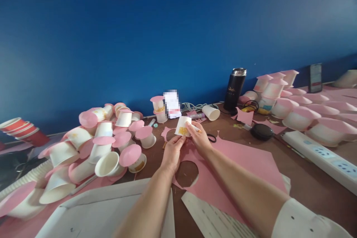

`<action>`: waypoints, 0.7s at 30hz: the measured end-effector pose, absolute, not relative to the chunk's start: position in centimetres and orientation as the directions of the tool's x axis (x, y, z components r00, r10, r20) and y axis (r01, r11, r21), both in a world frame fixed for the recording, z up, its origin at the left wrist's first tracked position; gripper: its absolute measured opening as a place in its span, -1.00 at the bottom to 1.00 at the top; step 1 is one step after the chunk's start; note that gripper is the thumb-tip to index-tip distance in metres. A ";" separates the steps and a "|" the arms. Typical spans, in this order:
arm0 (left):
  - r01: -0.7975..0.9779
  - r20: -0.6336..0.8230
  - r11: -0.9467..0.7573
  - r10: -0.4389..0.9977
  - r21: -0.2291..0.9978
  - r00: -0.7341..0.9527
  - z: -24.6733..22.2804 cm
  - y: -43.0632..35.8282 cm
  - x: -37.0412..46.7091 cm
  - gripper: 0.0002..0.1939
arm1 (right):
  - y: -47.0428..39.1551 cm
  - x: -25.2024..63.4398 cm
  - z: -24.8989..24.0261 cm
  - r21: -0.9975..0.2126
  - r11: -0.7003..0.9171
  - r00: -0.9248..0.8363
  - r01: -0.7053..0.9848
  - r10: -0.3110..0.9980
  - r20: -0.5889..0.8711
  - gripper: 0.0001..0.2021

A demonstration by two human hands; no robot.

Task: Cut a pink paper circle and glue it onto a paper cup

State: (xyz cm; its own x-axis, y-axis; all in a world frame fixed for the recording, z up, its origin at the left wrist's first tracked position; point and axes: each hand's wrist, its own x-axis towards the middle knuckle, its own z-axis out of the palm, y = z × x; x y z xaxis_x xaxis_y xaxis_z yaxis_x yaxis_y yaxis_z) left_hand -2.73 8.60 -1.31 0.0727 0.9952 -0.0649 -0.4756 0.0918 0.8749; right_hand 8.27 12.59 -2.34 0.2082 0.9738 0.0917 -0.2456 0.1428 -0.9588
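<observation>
A white paper cup (pixel 182 124) with a yellow pattern near its lower edge is held up over the middle of the table. My left hand (pixel 173 152) pinches it from below, fingertips at the bottom edge. On its right side, my right hand (pixel 199 138) grips it with the thumb on the front. A small yellowish bit shows by the right fingers, too small to name. Under the hands lies a pink paper sheet (pixel 237 160) with round holes cut out of it. Close behind stand two stacked cups (pixel 159 111) with a pink disc on top.
Many cups with pink discs (pixel 102 148) crowd the left; more capped cups (pixel 309 111) fill the right. A black thermos (pixel 235 89), a bare white cup (pixel 211 112), a round black case (pixel 262 131) and a power strip (pixel 323 156) lie about. White board (pixel 111 208) in front.
</observation>
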 end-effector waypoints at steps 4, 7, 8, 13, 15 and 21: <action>-0.606 -0.147 0.116 0.989 0.787 -0.002 -1.1 8.7 -3.0 -0.90 | 12.8 8.5 -2.7 -0.975 0.211 0.306 -0.069 0.935 0.180 -0.51; -0.673 -0.219 0.095 0.970 0.733 -0.102 -0.7 8.8 -3.2 -0.99 | 12.4 8.6 -2.2 -0.935 0.355 0.357 0.029 0.870 0.341 -0.56; -0.678 -0.231 0.094 0.966 0.729 -0.115 -0.6 8.8 -3.3 -0.99 | 12.1 8.6 -1.9 -0.907 0.416 0.348 0.058 0.844 0.409 -0.59; -0.685 -0.235 0.110 0.968 0.720 -0.091 -0.6 9.0 -3.3 -0.92 | 10.2 8.3 -0.2 -0.731 0.604 0.182 0.319 0.718 0.672 -0.76; -0.688 -0.206 0.094 0.975 0.720 -0.083 -0.7 9.1 -3.4 -0.92 | 9.7 8.1 0.1 -0.710 0.603 0.126 0.363 0.723 0.679 -0.79; -0.688 -0.134 0.051 0.989 0.724 -0.068 -1.4 9.2 -3.5 -0.93 | 9.3 7.9 0.1 -0.666 0.575 0.054 0.475 0.736 0.674 -0.84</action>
